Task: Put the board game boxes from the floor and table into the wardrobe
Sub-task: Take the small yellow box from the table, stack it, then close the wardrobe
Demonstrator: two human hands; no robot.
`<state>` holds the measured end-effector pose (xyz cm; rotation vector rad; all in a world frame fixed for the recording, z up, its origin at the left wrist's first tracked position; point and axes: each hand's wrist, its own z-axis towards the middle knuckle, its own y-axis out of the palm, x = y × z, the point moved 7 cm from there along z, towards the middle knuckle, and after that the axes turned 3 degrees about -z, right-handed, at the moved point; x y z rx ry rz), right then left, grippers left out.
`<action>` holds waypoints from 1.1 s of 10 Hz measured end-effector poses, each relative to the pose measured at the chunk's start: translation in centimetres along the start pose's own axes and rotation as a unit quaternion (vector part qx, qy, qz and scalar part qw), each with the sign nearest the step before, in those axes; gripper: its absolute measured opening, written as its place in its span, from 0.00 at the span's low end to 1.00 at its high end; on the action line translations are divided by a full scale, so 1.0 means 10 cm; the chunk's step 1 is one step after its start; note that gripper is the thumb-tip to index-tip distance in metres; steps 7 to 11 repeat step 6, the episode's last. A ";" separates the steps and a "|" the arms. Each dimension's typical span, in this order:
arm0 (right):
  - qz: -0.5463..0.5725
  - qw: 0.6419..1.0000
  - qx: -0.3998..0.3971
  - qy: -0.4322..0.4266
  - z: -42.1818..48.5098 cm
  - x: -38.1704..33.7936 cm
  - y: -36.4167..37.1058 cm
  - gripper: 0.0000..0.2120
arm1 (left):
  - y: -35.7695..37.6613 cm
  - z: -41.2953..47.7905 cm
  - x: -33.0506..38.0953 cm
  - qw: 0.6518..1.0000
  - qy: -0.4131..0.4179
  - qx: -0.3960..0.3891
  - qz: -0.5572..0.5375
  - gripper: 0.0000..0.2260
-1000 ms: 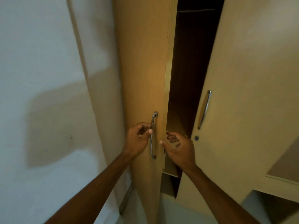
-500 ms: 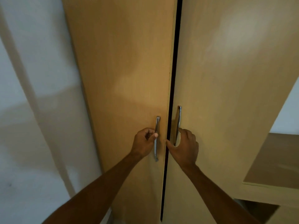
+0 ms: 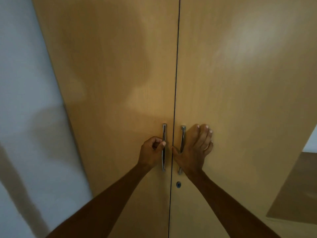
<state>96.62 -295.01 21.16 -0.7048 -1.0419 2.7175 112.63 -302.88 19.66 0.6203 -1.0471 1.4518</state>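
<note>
Two wardrobe doors [image 3: 120,83] meet flush: left hand [image 3: 151,156] clenches its handle [image 3: 164,148]; right hand [image 3: 195,148], flat and unclenched, presses beside its own.

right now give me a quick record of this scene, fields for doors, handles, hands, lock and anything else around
doors: left door and right door shut, only a thin dark seam between them
handles: left handle and right handle, metal, upright, either side of the seam
left hand: left hand curled around the left handle
right hand: right hand open, flat on the right door beside its handle
lock: keyhole under the right handle
wall: wall to the left
boxes: none in view
</note>
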 end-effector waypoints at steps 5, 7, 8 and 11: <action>0.019 0.997 0.014 -0.071 0.02 0.07 0.03 0.55 | -0.22 -0.23 0.10 0.985 0.038 0.056 0.159 0.04; 0.072 0.992 -0.020 -0.105 -0.10 0.09 0.00 0.54 | -0.44 -0.50 0.17 0.958 0.062 0.108 0.259 0.11; 0.072 0.992 -0.020 -0.105 -0.10 0.09 0.00 0.54 | -0.44 -0.50 0.17 0.958 0.062 0.108 0.259 0.11; 0.072 0.992 -0.020 -0.105 -0.10 0.09 0.00 0.54 | -0.44 -0.50 0.17 0.958 0.062 0.108 0.259 0.11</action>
